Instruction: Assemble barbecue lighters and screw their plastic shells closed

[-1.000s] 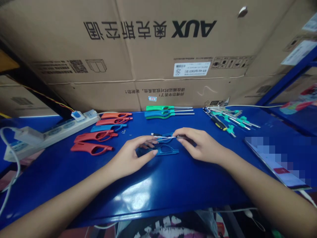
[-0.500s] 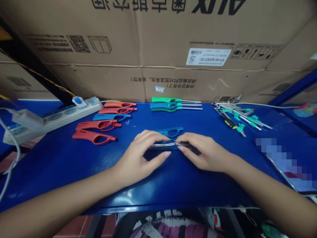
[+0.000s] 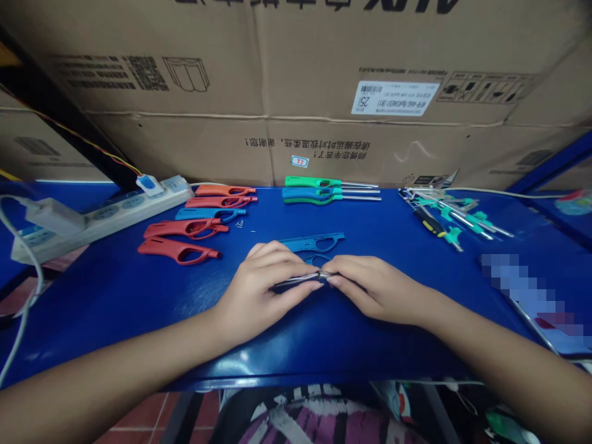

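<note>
A thin dark and silvery piece (image 3: pixel 298 280) is pinched between the fingertips of my left hand (image 3: pixel 266 290), above the middle of the blue table. My right hand (image 3: pixel 374 287) closes its thumb and fingers on the right end of the same piece, and the fingertips of both hands nearly meet. Much of the piece is hidden by the fingers. Just behind the hands lies a blue lighter shell (image 3: pixel 319 242), with a second blue part (image 3: pixel 317 259) partly covered by my fingers.
Red, orange and blue shells (image 3: pixel 180 250) lie at left beside a power strip (image 3: pixel 111 213). Green and blue lighters (image 3: pixel 309 195) are at the back. Metal rods (image 3: pixel 456 216) and a yellow-black screwdriver (image 3: pixel 429 223) lie right, near a phone (image 3: pixel 531 302). A cardboard box (image 3: pixel 194 145) stands behind.
My left fingertips have closed on the piece and moved nearer my right fingertips. The dark part at my right hand is now mostly out of sight. The view has shifted slightly.
</note>
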The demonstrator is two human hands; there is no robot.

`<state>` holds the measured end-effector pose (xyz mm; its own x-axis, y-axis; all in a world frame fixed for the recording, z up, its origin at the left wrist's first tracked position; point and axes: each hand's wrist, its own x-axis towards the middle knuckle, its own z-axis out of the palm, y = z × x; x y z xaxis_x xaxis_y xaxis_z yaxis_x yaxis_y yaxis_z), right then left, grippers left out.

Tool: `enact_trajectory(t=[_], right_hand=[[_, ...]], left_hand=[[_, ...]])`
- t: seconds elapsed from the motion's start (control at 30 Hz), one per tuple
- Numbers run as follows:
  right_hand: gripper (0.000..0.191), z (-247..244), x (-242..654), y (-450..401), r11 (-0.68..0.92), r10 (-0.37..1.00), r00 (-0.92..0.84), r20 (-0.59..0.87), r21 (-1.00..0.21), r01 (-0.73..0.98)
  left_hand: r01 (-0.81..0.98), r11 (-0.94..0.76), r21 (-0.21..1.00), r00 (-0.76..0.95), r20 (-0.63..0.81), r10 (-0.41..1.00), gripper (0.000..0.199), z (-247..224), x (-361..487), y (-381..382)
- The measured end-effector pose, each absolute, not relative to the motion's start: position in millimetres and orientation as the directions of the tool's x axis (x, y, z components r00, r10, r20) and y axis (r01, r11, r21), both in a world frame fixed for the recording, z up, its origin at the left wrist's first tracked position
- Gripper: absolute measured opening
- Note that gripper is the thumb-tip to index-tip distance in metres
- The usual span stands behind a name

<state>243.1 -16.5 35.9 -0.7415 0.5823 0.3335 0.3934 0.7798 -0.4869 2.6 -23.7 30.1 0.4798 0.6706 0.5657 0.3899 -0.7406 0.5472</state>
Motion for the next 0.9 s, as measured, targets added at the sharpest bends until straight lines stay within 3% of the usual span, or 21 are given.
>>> enact_trajectory(t=[0.5, 0.9], right_hand=[[0.023, 34.7, 242.9, -15.9, 0.77, 0.597, -0.74, 0.309, -0.48, 0.421], [0.023, 32.0, 244.1, -14.4, 0.875, 0.475, -0.75, 0.46, -0.16, 0.456]], left_hand=[[0.403, -0.758, 0.512, 0.489, 0.58, 0.652, 0.008, 31.1, 1.4, -23.7], [0.365, -0.74, 0.565, 0.477, 0.569, 0.67, 0.009, 26.1, 2.9, -23.0]])
